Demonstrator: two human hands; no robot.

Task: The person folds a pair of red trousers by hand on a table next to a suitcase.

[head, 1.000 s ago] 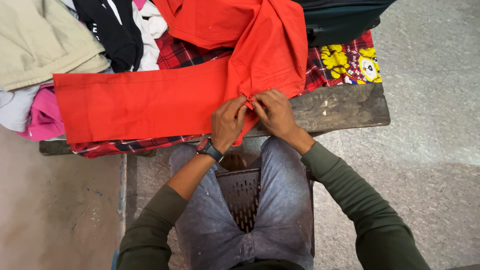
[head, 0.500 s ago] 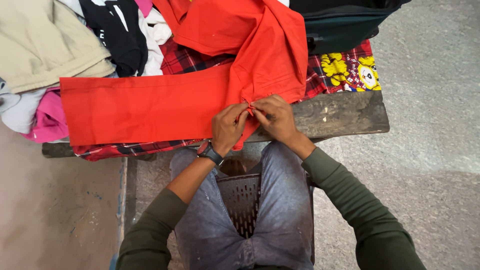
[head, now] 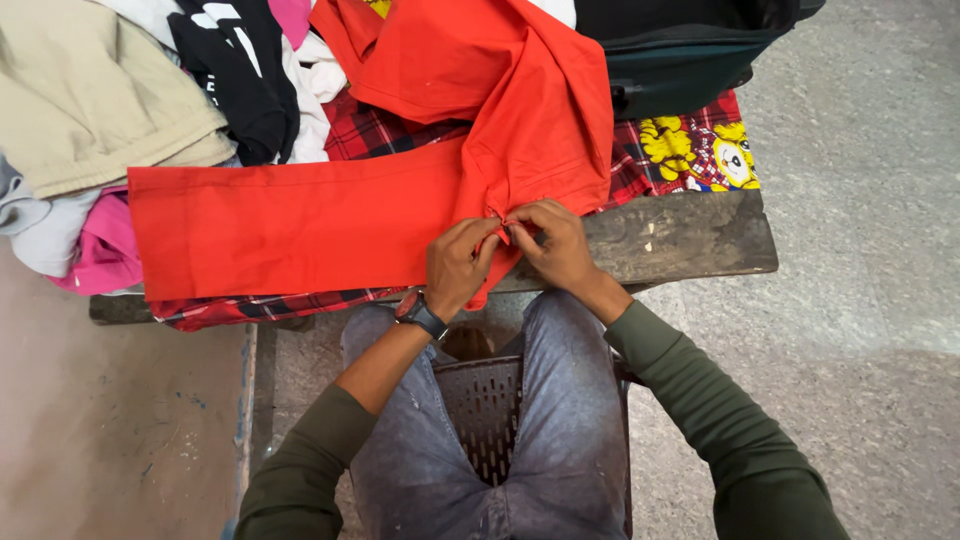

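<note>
Red cotton trousers lie spread across the dark wooden desk, one leg stretched flat to my left, the upper part bunched and folded back toward the far edge. I see my left hand and my right hand meeting at the near edge of the cloth, both pinching a small fold of the red fabric between fingertips. What sits inside that pinch I cannot make out; the fingers cover it. A black wristwatch sits on my left wrist. Under the trousers runs a red plaid cloth, mostly hidden, with a yellow printed patch showing at the right. A heap of clothes crowds the far left: a beige garment, a black garment with white print and a pink garment, all cut off by the frame. A dark green bag is cropped at the top edge. Below, a brown perforated plastic seat shows between my knees.
</note>
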